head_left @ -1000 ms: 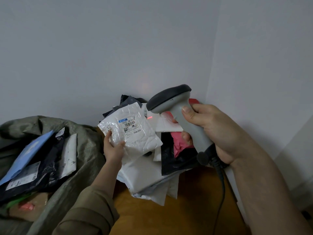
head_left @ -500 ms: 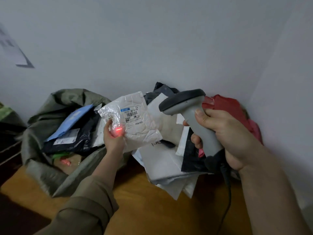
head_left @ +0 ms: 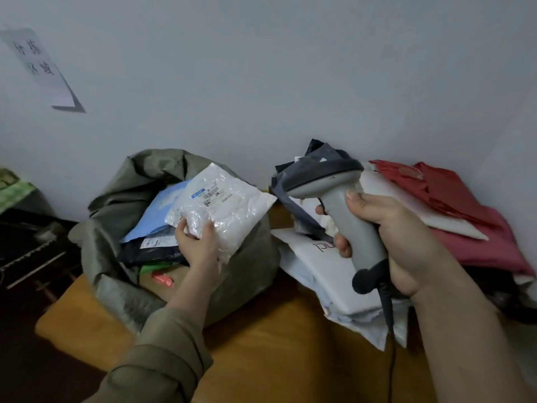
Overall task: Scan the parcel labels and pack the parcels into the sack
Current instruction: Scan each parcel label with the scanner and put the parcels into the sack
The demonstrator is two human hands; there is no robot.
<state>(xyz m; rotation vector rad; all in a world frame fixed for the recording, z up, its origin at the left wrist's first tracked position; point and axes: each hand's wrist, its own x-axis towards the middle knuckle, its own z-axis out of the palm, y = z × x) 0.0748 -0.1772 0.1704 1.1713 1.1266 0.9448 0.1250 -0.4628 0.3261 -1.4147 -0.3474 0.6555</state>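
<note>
My left hand (head_left: 197,242) grips a small white plastic parcel (head_left: 232,205) by its lower edge, label side up, above the open mouth of the olive-green sack (head_left: 116,216). Inside the sack lie a light blue parcel (head_left: 158,212), a black one (head_left: 145,251) and other packets. My right hand (head_left: 386,237) holds the grey handheld barcode scanner (head_left: 343,199) upright by its handle, its dark head turned left toward the parcel. The scanner's cable hangs down from the handle.
A heap of parcels lies on the right: white mailers (head_left: 322,266), a dark grey bag (head_left: 316,161) and red bags (head_left: 453,199). All rest on an orange-brown tabletop (head_left: 276,344) against a grey wall. A paper sign (head_left: 40,65) hangs upper left. Dark clutter sits at far left.
My left hand has carried the white parcel leftward, away from the scanner and over the sack's mouth. The red scan spot on it is gone. The view has swung left.
</note>
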